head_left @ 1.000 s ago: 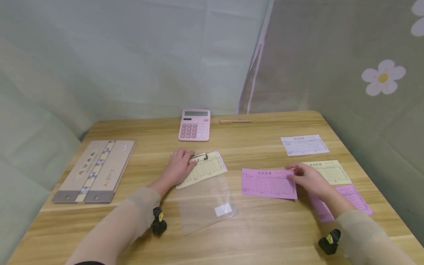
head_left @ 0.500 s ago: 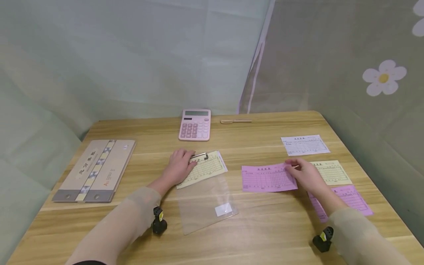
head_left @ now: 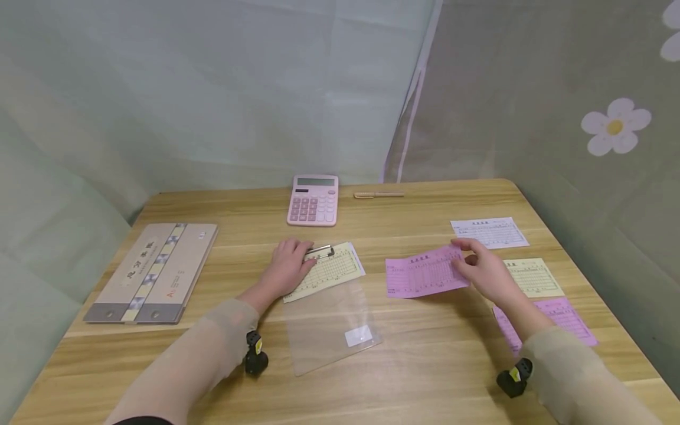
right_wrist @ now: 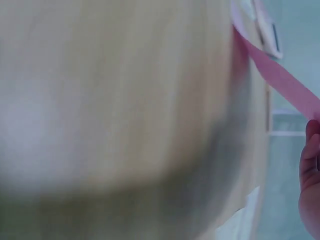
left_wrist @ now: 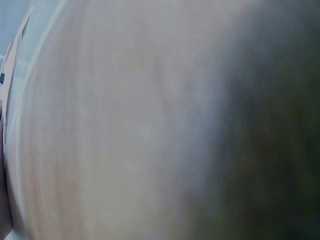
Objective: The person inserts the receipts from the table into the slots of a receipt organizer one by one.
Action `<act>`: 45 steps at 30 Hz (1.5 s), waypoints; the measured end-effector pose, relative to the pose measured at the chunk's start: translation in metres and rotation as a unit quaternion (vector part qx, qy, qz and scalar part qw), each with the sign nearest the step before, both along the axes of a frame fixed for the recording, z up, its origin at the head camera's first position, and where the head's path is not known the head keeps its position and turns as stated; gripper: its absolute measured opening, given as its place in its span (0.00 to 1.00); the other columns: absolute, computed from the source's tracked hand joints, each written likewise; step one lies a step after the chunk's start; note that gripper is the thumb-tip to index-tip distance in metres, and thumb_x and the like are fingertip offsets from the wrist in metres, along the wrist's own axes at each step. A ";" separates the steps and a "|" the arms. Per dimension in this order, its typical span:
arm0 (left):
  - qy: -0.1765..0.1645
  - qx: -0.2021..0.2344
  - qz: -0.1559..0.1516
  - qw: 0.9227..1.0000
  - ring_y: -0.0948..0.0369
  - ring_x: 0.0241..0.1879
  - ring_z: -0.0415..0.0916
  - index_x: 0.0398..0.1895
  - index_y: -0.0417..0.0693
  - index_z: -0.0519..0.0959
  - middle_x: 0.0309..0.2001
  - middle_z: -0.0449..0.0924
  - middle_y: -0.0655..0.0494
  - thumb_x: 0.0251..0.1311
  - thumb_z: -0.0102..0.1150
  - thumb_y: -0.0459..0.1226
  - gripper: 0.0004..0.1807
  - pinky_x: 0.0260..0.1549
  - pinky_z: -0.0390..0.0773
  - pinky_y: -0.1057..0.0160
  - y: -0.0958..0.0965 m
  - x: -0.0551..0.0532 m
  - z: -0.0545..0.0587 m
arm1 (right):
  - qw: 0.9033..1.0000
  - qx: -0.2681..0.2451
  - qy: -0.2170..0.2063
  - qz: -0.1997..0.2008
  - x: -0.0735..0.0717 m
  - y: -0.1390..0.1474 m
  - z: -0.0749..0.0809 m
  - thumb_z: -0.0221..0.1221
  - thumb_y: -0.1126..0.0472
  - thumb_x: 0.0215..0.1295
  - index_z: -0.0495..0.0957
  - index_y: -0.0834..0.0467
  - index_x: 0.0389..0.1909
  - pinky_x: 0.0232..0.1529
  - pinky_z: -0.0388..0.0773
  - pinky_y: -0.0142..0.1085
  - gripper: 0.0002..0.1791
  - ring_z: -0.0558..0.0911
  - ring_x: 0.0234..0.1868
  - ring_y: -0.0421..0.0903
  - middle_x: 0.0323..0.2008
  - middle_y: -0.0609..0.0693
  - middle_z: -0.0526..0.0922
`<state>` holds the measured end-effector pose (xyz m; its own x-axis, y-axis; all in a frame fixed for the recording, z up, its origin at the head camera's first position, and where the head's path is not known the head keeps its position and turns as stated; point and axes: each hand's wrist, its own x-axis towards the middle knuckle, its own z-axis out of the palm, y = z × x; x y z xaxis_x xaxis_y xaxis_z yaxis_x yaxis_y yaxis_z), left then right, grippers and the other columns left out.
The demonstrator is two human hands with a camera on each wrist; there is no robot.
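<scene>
A transparent clipboard (head_left: 324, 342) lies at the middle of the table, with a yellow form slip (head_left: 332, 273) at its upper end and a whitish sheet edge showing beneath. My left hand (head_left: 288, 268) rests on the left end of the slip, thumb and forefinger on either side of the metal clip's (head_left: 325, 252) left end. To the right, my right hand (head_left: 486, 271) pinches the right end of a pink form slip (head_left: 422, 273) between thumb and fingers. That slip is raised at the held end and bends toward its lower left end. In the right wrist view the pink slip (right_wrist: 280, 80) shows edge-on.
A white slip (head_left: 490, 232), a yellow slip (head_left: 533, 277) and another pink slip (head_left: 568, 321) lie at the right. At the back are a pink calculator (head_left: 313, 200) and a pen (head_left: 379, 195). A beige binder (head_left: 154, 274) lies at the left.
My right hand has lifted the pink slip's right end and moved it up and slightly left, so the slip now tilts and bends. The left hand stays in place.
</scene>
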<state>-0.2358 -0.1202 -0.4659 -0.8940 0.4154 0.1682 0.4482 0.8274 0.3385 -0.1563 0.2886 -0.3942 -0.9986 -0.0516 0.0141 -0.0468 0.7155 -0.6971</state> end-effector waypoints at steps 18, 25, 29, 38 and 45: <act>-0.011 0.005 0.002 1.000 0.50 0.54 0.61 0.63 0.42 0.66 0.53 0.66 0.44 0.67 0.49 0.47 0.26 0.55 0.62 0.51 -0.001 0.000 -0.001 | 0.981 -0.185 0.000 0.050 -0.018 -0.059 0.020 0.58 0.63 0.63 0.69 0.61 0.61 0.38 0.78 0.31 0.24 0.77 0.45 0.47 0.54 0.59 0.73; -0.019 0.002 0.006 1.000 0.50 0.54 0.60 0.64 0.43 0.66 0.53 0.66 0.44 0.67 0.48 0.48 0.27 0.56 0.61 0.51 0.000 0.001 0.001 | 0.977 -0.204 -0.034 0.058 -0.028 -0.085 -0.009 0.57 0.66 0.62 0.69 0.62 0.61 0.39 0.78 0.36 0.25 0.78 0.44 0.50 0.52 0.60 0.75; -0.013 0.003 0.006 1.000 0.50 0.54 0.60 0.64 0.43 0.66 0.53 0.66 0.45 0.67 0.49 0.47 0.27 0.55 0.62 0.51 0.000 0.001 0.001 | 0.975 -0.208 -0.046 0.064 -0.035 -0.096 -0.018 0.56 0.67 0.62 0.68 0.64 0.61 0.38 0.79 0.36 0.25 0.78 0.42 0.49 0.52 0.61 0.74; -0.019 0.008 0.006 1.000 0.50 0.55 0.60 0.63 0.42 0.66 0.53 0.66 0.44 0.67 0.49 0.47 0.26 0.56 0.61 0.51 0.000 0.001 0.001 | 0.982 -0.160 -0.045 0.088 -0.040 -0.112 -0.034 0.56 0.63 0.65 0.74 0.61 0.55 0.40 0.75 0.37 0.18 0.77 0.41 0.47 0.47 0.56 0.78; -0.040 0.001 -0.002 0.999 0.47 0.58 0.60 0.63 0.40 0.66 0.56 0.66 0.41 0.66 0.51 0.47 0.28 0.59 0.60 0.48 0.001 -0.003 0.008 | 0.986 -0.133 -0.052 0.083 -0.036 -0.121 -0.041 0.57 0.62 0.64 0.79 0.59 0.49 0.48 0.71 0.39 0.13 0.75 0.45 0.46 0.45 0.52 0.80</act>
